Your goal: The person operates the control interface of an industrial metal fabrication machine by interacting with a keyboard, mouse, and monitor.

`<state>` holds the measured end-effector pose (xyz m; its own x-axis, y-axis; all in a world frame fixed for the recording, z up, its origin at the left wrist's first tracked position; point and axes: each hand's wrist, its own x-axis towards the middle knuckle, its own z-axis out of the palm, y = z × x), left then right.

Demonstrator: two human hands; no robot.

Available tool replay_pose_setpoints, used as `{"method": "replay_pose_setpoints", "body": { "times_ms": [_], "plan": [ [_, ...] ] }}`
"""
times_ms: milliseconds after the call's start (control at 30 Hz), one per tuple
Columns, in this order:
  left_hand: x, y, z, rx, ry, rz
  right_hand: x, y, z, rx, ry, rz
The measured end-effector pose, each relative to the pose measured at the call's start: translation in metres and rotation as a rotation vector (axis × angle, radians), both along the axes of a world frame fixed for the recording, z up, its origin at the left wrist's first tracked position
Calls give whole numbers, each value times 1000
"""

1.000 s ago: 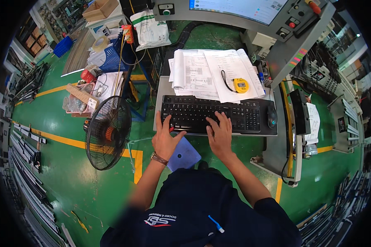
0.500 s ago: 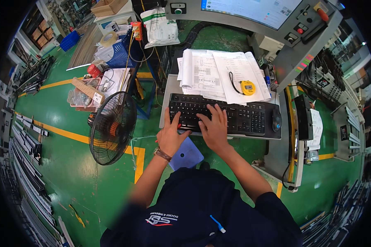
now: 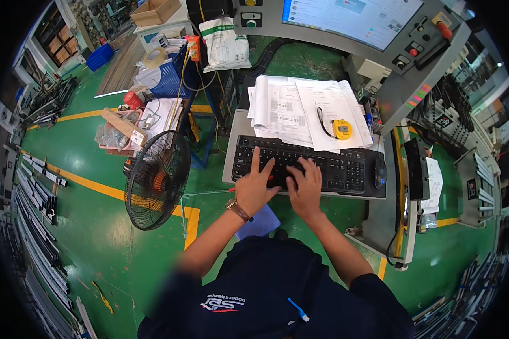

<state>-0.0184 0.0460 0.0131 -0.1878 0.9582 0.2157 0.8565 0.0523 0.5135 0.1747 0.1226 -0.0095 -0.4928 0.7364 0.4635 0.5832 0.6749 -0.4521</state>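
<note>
A black keyboard [image 3: 345, 169] lies on a grey tray [image 3: 238, 125] in front of me. My left hand [image 3: 257, 185] rests over its left part, fingers spread, the index finger stretched toward the upper keys. Over the middle keys is my right hand [image 3: 305, 185], its fingers apart and slightly bent. Neither hand holds anything. Behind the keyboard lie printed paper sheets [image 3: 280, 110], with a yellow tape measure [image 3: 342, 129] and its black strap on top. A black mouse [image 3: 380, 173] sits to the keyboard's right.
A lit screen [image 3: 350, 20] stands in a grey control panel beyond the papers. To the left are a black fan [image 3: 157, 179], a blue basket [image 3: 171, 79] and a white bag [image 3: 226, 48]. A blue stool [image 3: 260, 221] shows below the tray.
My left hand has shifted right along the keyboard, its index finger reaching out. My right hand has moved slightly right and down. The view has tilted, so more of the screen shows.
</note>
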Motion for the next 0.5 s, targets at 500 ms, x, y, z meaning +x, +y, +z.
{"method": "replay_pose_setpoints", "body": {
  "times_ms": [500],
  "plan": [
    [-17,-3,1,-10,41,145,3,25,9,35,-53,-59]
  ]
}}
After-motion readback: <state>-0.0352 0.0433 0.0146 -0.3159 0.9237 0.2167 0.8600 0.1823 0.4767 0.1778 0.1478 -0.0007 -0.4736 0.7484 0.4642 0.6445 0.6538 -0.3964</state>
